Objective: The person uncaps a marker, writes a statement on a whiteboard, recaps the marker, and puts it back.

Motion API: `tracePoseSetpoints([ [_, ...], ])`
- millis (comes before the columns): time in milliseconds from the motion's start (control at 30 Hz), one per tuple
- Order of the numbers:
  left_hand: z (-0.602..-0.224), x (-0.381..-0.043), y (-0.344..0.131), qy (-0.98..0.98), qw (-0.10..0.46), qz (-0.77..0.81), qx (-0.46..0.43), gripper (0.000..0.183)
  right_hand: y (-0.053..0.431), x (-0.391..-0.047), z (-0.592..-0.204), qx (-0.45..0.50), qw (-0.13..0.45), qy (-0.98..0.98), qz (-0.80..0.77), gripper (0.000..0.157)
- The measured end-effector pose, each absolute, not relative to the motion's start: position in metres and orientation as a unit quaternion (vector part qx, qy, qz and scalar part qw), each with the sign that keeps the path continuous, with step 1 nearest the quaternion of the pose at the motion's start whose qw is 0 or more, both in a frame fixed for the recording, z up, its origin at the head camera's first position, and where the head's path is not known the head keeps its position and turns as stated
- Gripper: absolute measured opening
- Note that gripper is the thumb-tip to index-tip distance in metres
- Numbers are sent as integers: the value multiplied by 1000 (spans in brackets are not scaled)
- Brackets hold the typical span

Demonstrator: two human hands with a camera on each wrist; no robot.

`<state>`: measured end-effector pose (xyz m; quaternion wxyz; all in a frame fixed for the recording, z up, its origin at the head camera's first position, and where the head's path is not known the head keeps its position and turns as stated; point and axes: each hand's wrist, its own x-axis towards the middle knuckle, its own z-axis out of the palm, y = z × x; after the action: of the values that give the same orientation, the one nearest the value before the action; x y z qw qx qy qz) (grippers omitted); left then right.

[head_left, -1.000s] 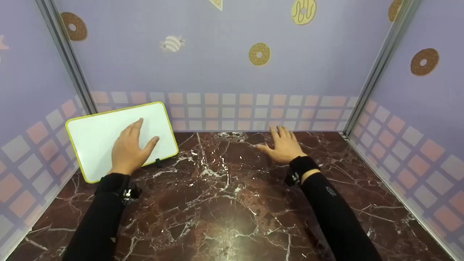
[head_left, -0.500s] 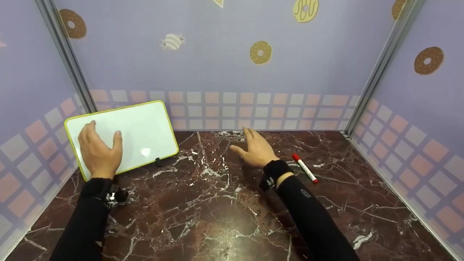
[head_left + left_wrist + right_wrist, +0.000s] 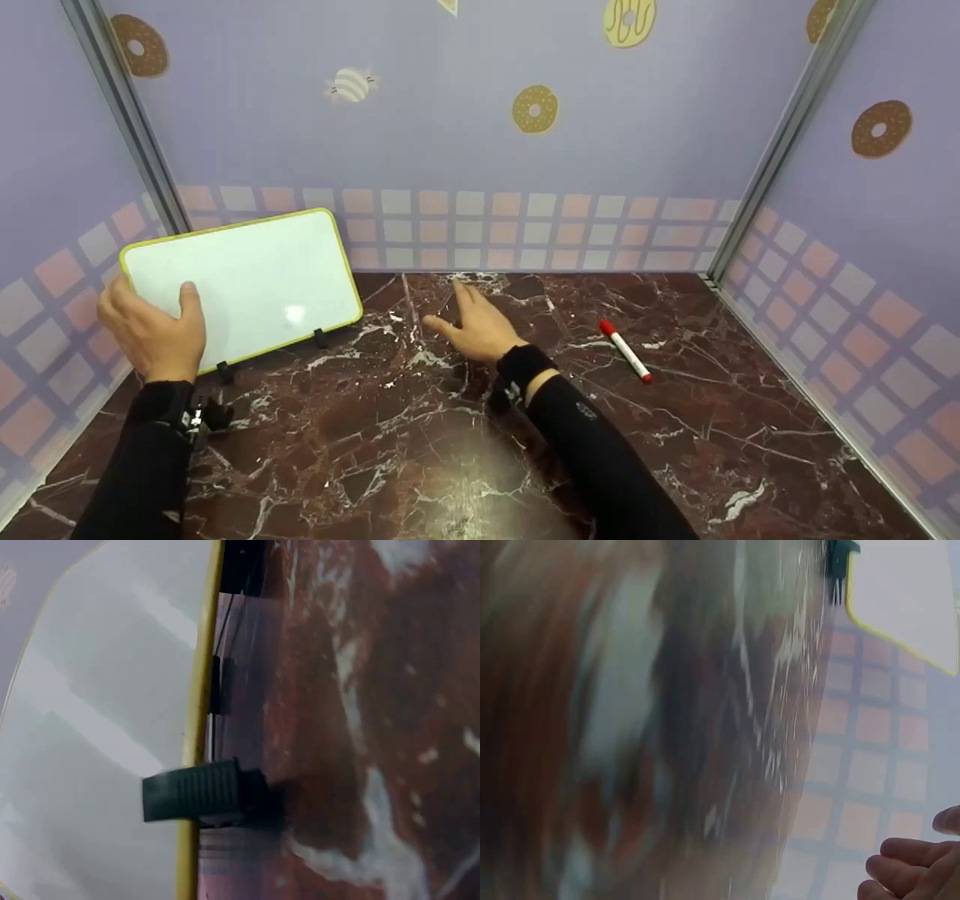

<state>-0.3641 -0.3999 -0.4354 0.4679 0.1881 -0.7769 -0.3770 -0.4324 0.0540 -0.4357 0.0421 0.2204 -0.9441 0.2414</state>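
A whiteboard [image 3: 259,277] with a yellow rim leans upright at the back left, held by dark feet [image 3: 224,371] at its lower edge. My left hand [image 3: 154,330] is at its left edge, thumb raised apart from the fingers in front of the white face. Whether the fingers touch the rim I cannot tell. In the left wrist view a dark ribbed foot [image 3: 199,791] clasps the rim, and the hand is out of sight. Right of the board my right hand [image 3: 480,324] hovers over the table with fingers extended and nothing in it.
A marker [image 3: 626,351] with a red cap lies on the dark marbled table [image 3: 420,450], right of my right hand. Patterned purple walls [image 3: 450,150] enclose the back and both sides, joined by metal corner posts [image 3: 780,142].
Both hands have moved left. The left hand went from in front of the whiteboard to its left edge. The marker, hidden a second ago by the right hand and arm, now shows.
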Motion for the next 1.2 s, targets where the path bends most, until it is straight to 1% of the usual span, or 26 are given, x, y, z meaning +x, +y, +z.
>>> tracePoseSetpoints([
  [100,-436,-363,-405,-776,450,-390,210,87,42,-431,-440,220,38,-942,251,111],
  [267,-439,-362,-412,-765,390,-444,255,93,30,-427,-444,216,23,-938,271,109],
  [533,-454,-364,-427,-755,307,-520,256,97,26,-424,-444,206,-3,-932,297,106],
  [633,-454,-364,-433,-746,282,-552,242,88,23,-425,-443,216,-2,-930,297,107],
  [767,-450,-361,-440,-743,258,-575,224,58,20,-425,-442,219,-2,-931,291,108],
  [833,-448,-359,-442,-741,242,-589,214,49,19,-425,-442,218,-5,-932,289,108],
  [967,-445,-354,-446,-712,215,-642,187,43,19,-426,-442,218,-10,-932,289,107],
  [1200,-442,-351,-448,-649,188,-719,166,40,19,-427,-442,220,-16,-934,281,108],
])
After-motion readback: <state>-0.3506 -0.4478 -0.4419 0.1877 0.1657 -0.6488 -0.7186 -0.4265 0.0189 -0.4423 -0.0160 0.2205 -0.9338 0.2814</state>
